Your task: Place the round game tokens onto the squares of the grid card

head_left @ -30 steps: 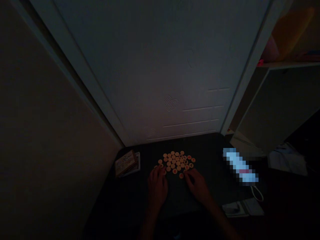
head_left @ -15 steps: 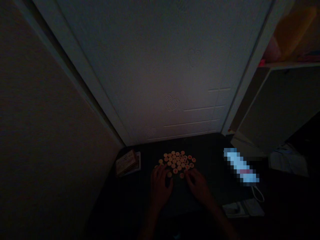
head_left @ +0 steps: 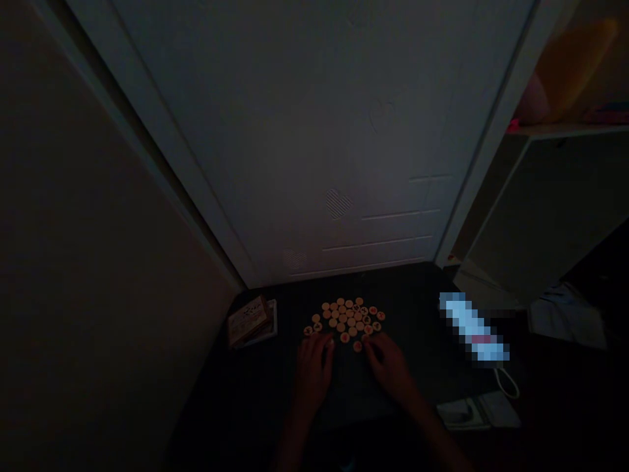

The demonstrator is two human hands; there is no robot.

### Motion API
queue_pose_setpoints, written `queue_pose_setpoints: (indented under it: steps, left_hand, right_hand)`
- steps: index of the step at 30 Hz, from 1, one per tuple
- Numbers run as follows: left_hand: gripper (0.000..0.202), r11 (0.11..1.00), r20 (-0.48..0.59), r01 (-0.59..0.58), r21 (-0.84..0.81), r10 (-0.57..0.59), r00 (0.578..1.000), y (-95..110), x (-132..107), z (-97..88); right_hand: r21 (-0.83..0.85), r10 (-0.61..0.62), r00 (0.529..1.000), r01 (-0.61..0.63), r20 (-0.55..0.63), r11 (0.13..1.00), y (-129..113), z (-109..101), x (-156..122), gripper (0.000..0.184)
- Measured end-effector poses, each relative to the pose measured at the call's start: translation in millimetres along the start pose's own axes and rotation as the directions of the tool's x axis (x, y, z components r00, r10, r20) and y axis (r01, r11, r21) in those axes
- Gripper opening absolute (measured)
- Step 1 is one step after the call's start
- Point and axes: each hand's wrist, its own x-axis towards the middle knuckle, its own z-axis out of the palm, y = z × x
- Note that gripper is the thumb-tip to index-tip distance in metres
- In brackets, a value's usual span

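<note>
Several round wooden game pieces (head_left: pixel 348 319) with red and black marks lie bunched together on a dark table (head_left: pixel 275 400). My left hand (head_left: pixel 314 373) rests palm down at the near left edge of the cluster, fingers stretched toward the pieces. My right hand (head_left: pixel 390 368) lies at the near right edge, fingertips touching the closest pieces, fingers loosely extended. The scene is very dark and neither hand visibly holds a piece.
A small box (head_left: pixel 250 320) lies left of the pieces. A blurred bright blue object (head_left: pixel 474 328) sits to the right, with a cord and papers (head_left: pixel 479 410) nearer me. A white door (head_left: pixel 314 144) stands behind the table, shelves (head_left: pixel 555 190) on the right.
My left hand slid right along the near edge of the pieces, then drew back slightly. The right hand has barely moved.
</note>
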Motion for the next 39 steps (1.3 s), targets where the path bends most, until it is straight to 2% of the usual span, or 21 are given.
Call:
queue_pose_setpoints:
  steps: [4, 11, 16, 19, 26, 35, 39]
  left_hand:
    - [0.032, 0.988, -0.023, 0.111, -0.105, -0.114, 0.993, -6.4, -2.2, 6.3]
    - [0.032, 0.961, 0.021, 0.169, -0.219, -0.168, 0.986, -6.6, 0.9, 2.5]
    - [0.048, 0.874, 0.169, 0.357, -0.331, -0.318, 0.933, 4.0, 3.2, -5.8]
    - [0.055, 0.843, 0.200, 0.412, -0.346, -0.363, 0.910, 6.9, 3.7, -7.7]
    - [0.048, 0.863, 0.127, 0.349, -0.365, -0.324, 0.937, 7.5, 4.0, -10.2]
    - [0.044, 0.855, 0.112, 0.334, -0.398, -0.316, 0.942, 9.6, 0.9, -9.1]
    - [0.039, 0.857, 0.140, 0.321, -0.403, -0.289, 0.947, 6.5, -0.8, -4.9]
  right_hand:
    - [-0.012, -0.006, 1.000, 0.006, -0.005, 1.000, 2.8, 1.2, -0.7, 0.021]
    - [-0.017, -0.005, 1.000, 0.005, -0.007, 1.000, 3.4, 2.2, -1.3, 0.020]
    - [-0.034, -0.023, 1.000, 0.023, -0.008, 0.999, 4.0, 2.2, -0.4, 0.019]
    - [-0.033, -0.025, 0.999, 0.024, -0.021, 0.999, 4.2, 2.4, -0.7, 0.020]
    - [-0.031, -0.011, 1.000, 0.011, -0.006, 0.999, 3.8, 2.6, -0.8, 0.021]
    - [-0.034, -0.034, 0.998, 0.035, 0.044, 0.999, 5.3, 4.0, -3.1, 0.021]
    - [-0.048, -0.071, 0.997, 0.072, 0.038, 0.996, 7.9, 5.6, -4.0, 0.023]
